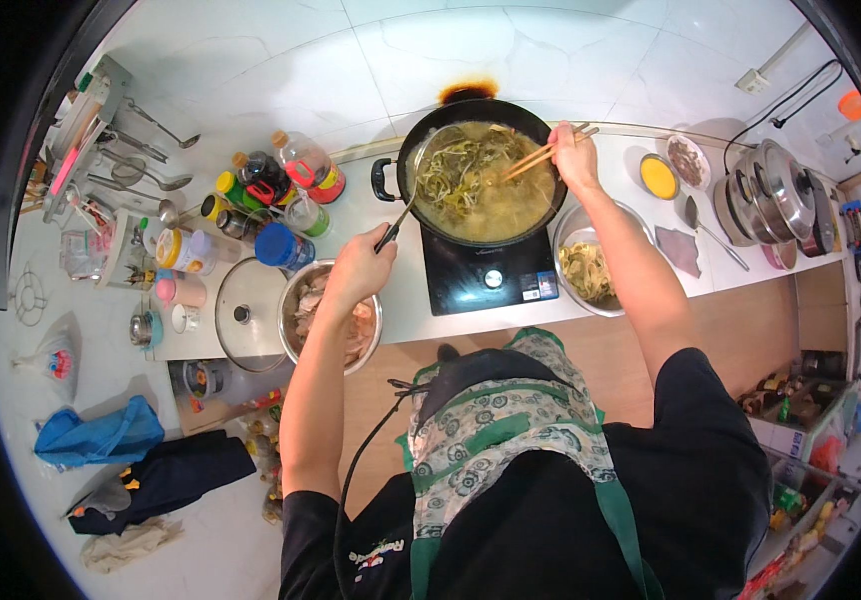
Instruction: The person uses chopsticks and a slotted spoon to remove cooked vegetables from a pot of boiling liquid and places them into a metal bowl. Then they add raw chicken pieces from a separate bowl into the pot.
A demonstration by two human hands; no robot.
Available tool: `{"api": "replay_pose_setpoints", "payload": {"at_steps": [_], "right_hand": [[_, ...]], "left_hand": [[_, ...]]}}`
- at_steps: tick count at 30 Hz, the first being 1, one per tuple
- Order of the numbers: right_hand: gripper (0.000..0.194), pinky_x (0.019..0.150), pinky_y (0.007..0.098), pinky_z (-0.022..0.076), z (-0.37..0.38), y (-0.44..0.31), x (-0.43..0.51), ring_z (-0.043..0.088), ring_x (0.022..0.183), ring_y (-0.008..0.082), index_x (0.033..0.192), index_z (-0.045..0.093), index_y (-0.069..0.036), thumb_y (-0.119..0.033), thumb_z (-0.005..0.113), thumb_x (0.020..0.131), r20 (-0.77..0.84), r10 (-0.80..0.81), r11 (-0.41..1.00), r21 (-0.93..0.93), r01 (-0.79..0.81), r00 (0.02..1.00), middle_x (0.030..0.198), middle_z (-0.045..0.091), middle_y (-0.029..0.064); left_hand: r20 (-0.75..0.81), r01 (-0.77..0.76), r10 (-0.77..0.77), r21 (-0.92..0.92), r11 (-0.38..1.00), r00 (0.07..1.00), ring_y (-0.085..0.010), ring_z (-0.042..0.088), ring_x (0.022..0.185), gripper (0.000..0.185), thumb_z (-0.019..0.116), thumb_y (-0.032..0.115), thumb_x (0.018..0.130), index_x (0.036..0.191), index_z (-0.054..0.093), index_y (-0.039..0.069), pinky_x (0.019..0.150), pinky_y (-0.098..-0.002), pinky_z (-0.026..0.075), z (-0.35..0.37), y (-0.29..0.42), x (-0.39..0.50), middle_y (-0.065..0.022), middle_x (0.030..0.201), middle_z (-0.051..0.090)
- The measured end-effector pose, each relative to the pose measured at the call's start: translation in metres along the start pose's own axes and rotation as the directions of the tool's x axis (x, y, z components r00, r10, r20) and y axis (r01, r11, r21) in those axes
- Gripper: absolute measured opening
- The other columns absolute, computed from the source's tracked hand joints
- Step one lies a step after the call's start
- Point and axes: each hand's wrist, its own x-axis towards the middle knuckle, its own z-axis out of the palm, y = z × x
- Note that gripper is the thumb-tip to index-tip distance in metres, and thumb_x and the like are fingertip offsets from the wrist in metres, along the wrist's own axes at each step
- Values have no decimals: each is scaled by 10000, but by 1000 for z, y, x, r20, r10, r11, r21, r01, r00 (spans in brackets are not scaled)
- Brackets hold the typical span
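Note:
A black wok (481,240) on an induction cooktop (492,281) holds yellowish broth with stringy greens (468,161). My left hand (365,266) grips the dark handle of a metal skimmer (413,180), whose head is at the wok's left side, among the greens. Wooden chopsticks (539,159) are in my right hand (574,157) at the wok's right rim, their tips at the broth. Beneath my left forearm stands a metal bowl (374,345) of raw meat pieces. Partly behind my right forearm, another metal bowl (564,289) holds pale greenish leafy pieces.
Sauce bottles (316,169) and jars crowd the counter's left, beside a glass lid (232,337). At right are a bowl of yellow liquid (658,178), a plate of dark food (688,161), a metal spoon (723,244), a cloth (678,250) and a lidded steel pot (783,187).

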Motion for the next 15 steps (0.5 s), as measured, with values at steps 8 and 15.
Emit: {"api": "replay_pose_setpoints", "payload": {"at_steps": [8,15], "right_hand": [[424,825,540,486,29,43,3,636,936,432,1016,596,-79,-395,314,1030,148,-130,864,-467,185,980,948,680,217],[449,671,393,492,2,-6,-1,648,681,266,838,628,-49,-353,357,1026,121,-267,946,-155,284,956,693,638,125]], "left_hand": [[5,-1,0,147,989,1000,-416,668,932,391,592,222,880,1234,630,59,806,-443,502,-7,31,-9,-293,959,661],[-87,-4,16,137,991,996,-443,646,951,440,589,225,893,1289,597,34,856,-469,496,-10,25,-21,-291,958,668]]}}
